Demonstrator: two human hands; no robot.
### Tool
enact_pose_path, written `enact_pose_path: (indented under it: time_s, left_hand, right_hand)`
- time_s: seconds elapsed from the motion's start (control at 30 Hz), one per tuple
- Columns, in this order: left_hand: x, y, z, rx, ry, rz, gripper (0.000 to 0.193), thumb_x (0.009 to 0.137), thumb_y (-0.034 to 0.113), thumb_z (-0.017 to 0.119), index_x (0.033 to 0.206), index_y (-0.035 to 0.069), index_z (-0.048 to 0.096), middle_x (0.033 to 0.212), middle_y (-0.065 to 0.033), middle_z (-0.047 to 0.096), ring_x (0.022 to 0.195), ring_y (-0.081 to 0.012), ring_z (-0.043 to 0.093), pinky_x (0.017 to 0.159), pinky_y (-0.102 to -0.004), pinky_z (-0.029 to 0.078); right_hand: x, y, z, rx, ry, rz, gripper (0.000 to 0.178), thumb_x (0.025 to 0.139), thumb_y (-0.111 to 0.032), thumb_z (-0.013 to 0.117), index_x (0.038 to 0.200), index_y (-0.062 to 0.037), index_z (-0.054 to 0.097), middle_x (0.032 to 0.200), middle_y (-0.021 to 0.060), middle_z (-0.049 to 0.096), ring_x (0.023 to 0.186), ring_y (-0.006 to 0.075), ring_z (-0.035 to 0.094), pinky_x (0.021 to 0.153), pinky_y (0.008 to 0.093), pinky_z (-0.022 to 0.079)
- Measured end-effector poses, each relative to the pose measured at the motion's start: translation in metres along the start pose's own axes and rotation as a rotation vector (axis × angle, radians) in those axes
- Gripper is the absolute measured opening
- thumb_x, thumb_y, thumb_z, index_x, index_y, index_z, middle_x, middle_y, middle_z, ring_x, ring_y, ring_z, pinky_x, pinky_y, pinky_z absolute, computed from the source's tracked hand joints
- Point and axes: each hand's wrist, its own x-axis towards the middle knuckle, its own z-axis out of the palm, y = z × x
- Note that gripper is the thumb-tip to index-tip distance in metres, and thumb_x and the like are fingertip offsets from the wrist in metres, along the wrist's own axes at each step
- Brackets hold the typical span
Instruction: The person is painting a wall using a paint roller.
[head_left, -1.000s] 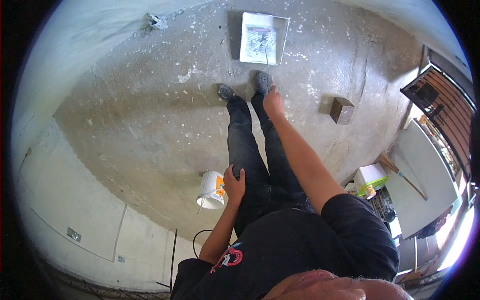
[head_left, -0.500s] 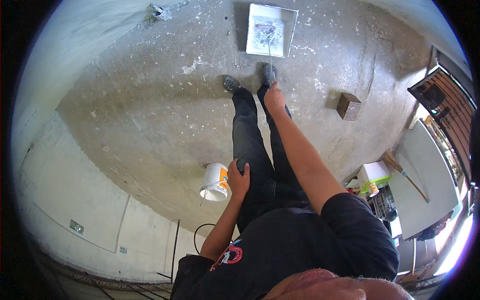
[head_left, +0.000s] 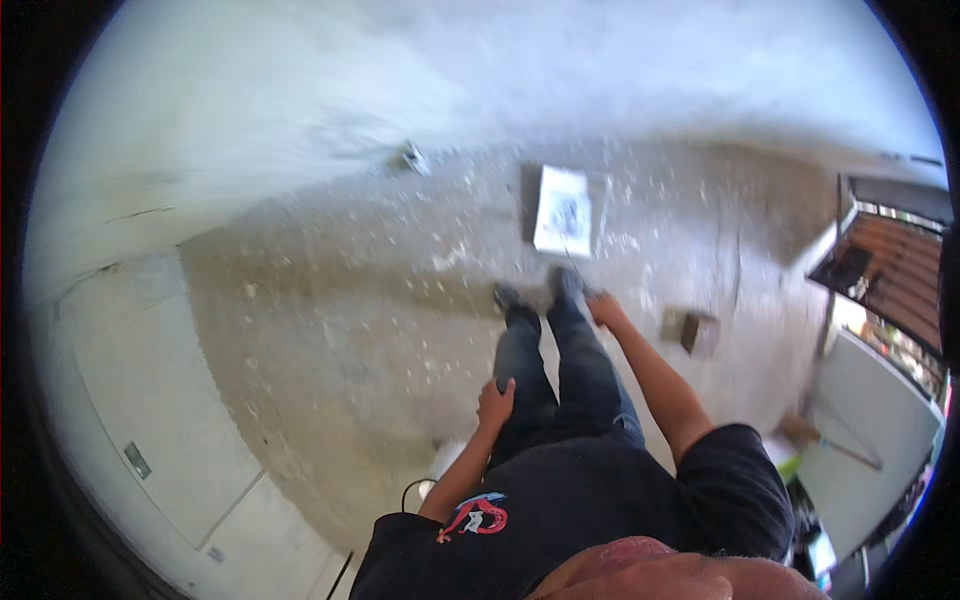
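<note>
I stand on a dusty concrete floor (head_left: 350, 330), looking down at my dark trousers and shoes (head_left: 540, 300). My left hand (head_left: 495, 400) rests against my left thigh with nothing in it. A white bucket (head_left: 450, 455) shows just below my left forearm, mostly hidden by the arm and apart from the hand. My right hand (head_left: 605, 308) hangs beside my right leg near the shoes, blurred, with nothing visible in it. A white square tray (head_left: 563, 210) with dark marks lies on the floor just beyond my feet.
A small brown block (head_left: 692, 330) lies to the right of my feet. A scrap of debris (head_left: 408, 158) sits by the far wall. White wall panels (head_left: 150, 400) run along the left. A brown slatted door (head_left: 895, 270), a white board (head_left: 880, 440) and a broom stand at the right.
The view has tilted upward, so the floor, tray and feet have slid down the picture. The bucket has passed behind my left forearm. Both hands stay by my legs.
</note>
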Motion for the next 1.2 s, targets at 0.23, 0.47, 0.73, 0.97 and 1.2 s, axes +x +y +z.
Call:
enact_pose_path:
  time_s: [0.23, 0.47, 0.73, 0.97, 1.2]
  left_hand:
    - [0.023, -0.052, -0.038, -0.169, -0.013, 0.161, 0.062, 0.091, 0.056, 0.047, 0.117, 0.002, 0.059, 0.112, -0.0226, 0.062, 0.108, -0.0377, 0.058, 0.093, -0.0446, 0.045]
    - [0.081, -0.102, -0.091, -0.177, -0.058, 0.433, 0.056, 0.092, 0.053, 0.048, 0.092, 0.001, 0.068, 0.093, -0.0195, 0.068, 0.093, -0.0302, 0.065, 0.083, -0.0375, 0.047]
    - [0.129, -0.174, -0.178, -0.108, 0.086, 0.563, 0.044, 0.092, 0.041, 0.049, 0.095, 0.000, 0.064, 0.093, -0.0194, 0.067, 0.092, -0.0332, 0.064, 0.082, -0.0404, 0.049]
    - [0.155, -0.340, -0.232, 0.090, 0.084, 0.671, 0.035, 0.084, 0.018, 0.059, 0.117, 0.008, 0.057, 0.112, -0.0183, 0.060, 0.101, -0.0379, 0.059, 0.088, -0.0439, 0.048]
    - [0.126, -0.407, -0.326, -0.456, -0.001, -0.056, 0.036, 0.089, 0.033, 0.056, 0.108, 0.004, 0.059, 0.096, -0.0159, 0.064, 0.076, -0.0243, 0.067, 0.054, -0.0440, 0.050]
  right_hand:
    - [-0.157, -0.122, -0.238, 0.551, -0.038, 0.136, 0.043, 0.084, -0.035, 0.065, 0.108, 0.0003, 0.057, 0.067, 0.0124, 0.063, 0.057, 0.0196, 0.063, 0.053, 0.0334, 0.051]
    - [-0.168, -0.165, -0.269, 0.452, -0.289, -0.053, 0.039, 0.080, -0.028, 0.067, 0.106, 0.0002, 0.057, 0.082, 0.0091, 0.067, 0.068, 0.0202, 0.067, 0.057, 0.0320, 0.054]
    - [-0.091, -0.304, -0.133, 0.252, 0.240, -0.217, 0.047, 0.075, -0.036, 0.066, 0.101, 0.0030, 0.063, 0.086, 0.0256, 0.064, 0.080, 0.0409, 0.064, 0.073, 0.0458, 0.049]
    - [-0.070, -0.466, -0.100, 0.489, 0.433, -0.242, 0.043, 0.083, -0.040, 0.065, 0.093, 0.0019, 0.063, 0.074, 0.0190, 0.065, 0.063, 0.0314, 0.065, 0.060, 0.0412, 0.049]
    - [-0.060, -0.577, -0.200, 0.864, 0.730, -0.360, 0.040, 0.089, -0.032, 0.064, 0.098, 0.0056, 0.056, 0.061, 0.0075, 0.056, 0.051, 0.0112, 0.054, 0.046, 0.0295, 0.042]
